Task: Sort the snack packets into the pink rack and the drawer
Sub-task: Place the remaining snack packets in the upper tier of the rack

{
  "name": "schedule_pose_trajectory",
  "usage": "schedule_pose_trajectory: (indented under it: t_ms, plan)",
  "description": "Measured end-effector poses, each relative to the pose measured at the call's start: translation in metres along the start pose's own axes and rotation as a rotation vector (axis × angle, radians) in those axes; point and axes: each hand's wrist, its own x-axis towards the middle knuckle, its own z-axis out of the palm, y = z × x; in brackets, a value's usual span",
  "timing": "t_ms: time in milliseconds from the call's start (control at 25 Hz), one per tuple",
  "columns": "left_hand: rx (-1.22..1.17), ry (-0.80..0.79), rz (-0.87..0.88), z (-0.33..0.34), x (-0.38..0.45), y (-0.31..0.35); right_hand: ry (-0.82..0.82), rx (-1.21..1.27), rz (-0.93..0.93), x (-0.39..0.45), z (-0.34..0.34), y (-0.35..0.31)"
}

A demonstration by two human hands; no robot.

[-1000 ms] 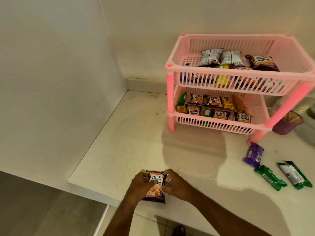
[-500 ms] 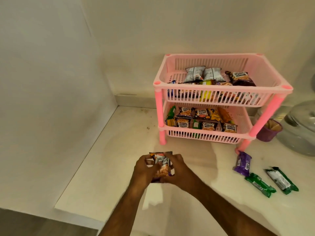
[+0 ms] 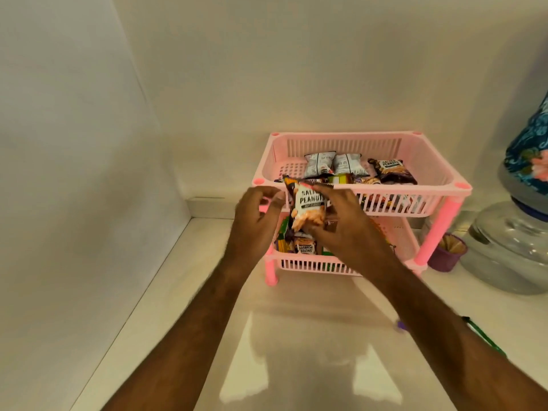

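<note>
Pinched in the right hand [image 3: 341, 229], the white-and-orange salted-peanuts foil packet [image 3: 307, 207] has risen from the counter to the pink slatted plastic rack [image 3: 394, 203] at frame centre, left hand [image 3: 255, 223] now loose beside it, ready for shelving.

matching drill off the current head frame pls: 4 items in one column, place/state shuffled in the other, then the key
Items
1. salted peanuts packet
2. two grey-white packets
3. purple cup
4. left hand

Places/states
A. on the counter, right of the pink rack's lower tier
B. fingers curled, beside the packet, gripping nothing visible
C. held in the right hand, in front of the rack
D. lying in the rack's top tier

Pairs: 1-C, 2-D, 3-A, 4-B
</note>
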Motion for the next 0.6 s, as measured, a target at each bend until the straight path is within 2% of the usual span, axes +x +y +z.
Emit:
schedule_pose_trajectory:
  t_ms: [120, 280, 360, 600]
  plan:
    - [0.312, 0.111, 0.166, 0.002, 0.028, -0.001, 0.055, -0.037, -0.02, 0.036, -0.027, -0.01]
    - [0.697, -0.126, 0.079, 0.006, 0.045, -0.02, 0.066, -0.122, -0.001, 0.102, -0.041, -0.006]
    - [0.766, -0.189, 0.088, 0.008, 0.042, -0.031, 0.03, -0.133, 0.04, 0.136, -0.037, 0.003]
    - [0.848, -0.191, 0.197, 0.007, 0.04, -0.041, -0.108, -0.272, 0.072, 0.216, 0.006, 0.03]
